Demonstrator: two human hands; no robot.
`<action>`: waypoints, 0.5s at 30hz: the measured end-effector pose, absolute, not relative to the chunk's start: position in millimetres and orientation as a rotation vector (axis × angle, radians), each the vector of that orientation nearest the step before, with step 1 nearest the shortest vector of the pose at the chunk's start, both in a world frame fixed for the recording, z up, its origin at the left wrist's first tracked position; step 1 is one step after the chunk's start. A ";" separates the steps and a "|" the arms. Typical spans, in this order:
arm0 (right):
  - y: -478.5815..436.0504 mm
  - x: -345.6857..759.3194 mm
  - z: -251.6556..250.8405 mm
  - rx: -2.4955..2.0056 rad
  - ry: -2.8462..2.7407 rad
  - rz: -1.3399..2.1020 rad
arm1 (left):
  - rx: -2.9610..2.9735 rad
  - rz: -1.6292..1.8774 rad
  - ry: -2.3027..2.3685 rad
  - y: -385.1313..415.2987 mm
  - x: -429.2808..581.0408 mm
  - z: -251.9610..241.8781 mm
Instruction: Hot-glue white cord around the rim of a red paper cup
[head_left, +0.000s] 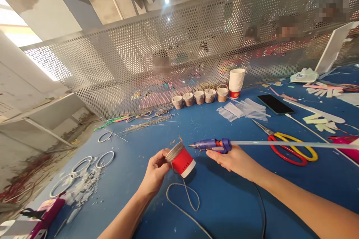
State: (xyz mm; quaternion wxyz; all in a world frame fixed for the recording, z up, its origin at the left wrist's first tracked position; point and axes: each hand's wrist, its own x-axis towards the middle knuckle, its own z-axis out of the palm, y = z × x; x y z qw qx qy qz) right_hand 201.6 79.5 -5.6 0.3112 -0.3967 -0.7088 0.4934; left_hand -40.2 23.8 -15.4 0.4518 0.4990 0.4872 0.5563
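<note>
A perforated metal screen (134,59) stands along the far side of a blue tabletop (126,205).
On the right lie red-and-yellow-handled scissors (276,135); left of them, the right hand (235,160) grips a purple hot-glue gun (208,144), nozzle pointing left. The left hand (156,171) pinches a red paper cup (184,162) by its left side, between thumb and fingers; the cup tilts just right of those fingertips, near the nozzle but apart from it. Grey cord (174,152) wraps around the cup's upper-left end, its loose length looping toward the near edge.
</note>
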 end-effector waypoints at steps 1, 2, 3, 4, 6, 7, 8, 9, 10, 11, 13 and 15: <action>85.0 202.1 -7.6 -1.076 -1.819 1.348 | 1.229 1.385 1.227 24.0 -39.7 -15.1; 91.1 202.5 -10.2 -1.095 -1.778 1.366 | 1.229 1.390 1.246 24.2 -39.0 -14.8; 97.7 202.6 -13.3 -1.128 -1.765 1.337 | 1.228 1.390 1.258 24.5 -38.3 -14.6; 104.7 202.5 -16.6 -1.178 -1.777 1.263 | 1.227 1.384 1.264 24.8 -37.5 -14.4; 119.0 201.7 -23.4 -1.305 -1.841 1.062 | 1.229 1.366 1.273 25.5 -35.8 -14.0; 125.7 200.8 -26.5 -1.365 -1.868 0.963 | 1.233 1.358 1.282 25.7 -34.9 -13.6; 131.8 199.8 -29.4 -1.408 -1.885 0.878 | 1.238 1.351 1.294 25.8 -33.9 -12.9; 137.0 198.6 -32.0 -1.434 -1.896 0.813 | 1.242 1.348 1.309 25.8 -32.8 -12.0; 141.0 197.2 -34.3 -1.451 -1.906 0.761 | 1.246 1.347 1.329 25.5 -31.7 -10.8; 143.7 195.7 -36.2 -1.470 -1.922 0.707 | 1.252 1.347 1.351 25.0 -30.6 -9.4; 145.3 193.1 -39.0 -1.495 -1.960 0.610 | 1.271 1.345 1.396 23.7 -28.6 -6.4; 142.9 192.2 -40.5 -1.503 -2.006 0.531 | 1.302 1.330 1.434 22.1 -27.1 -3.7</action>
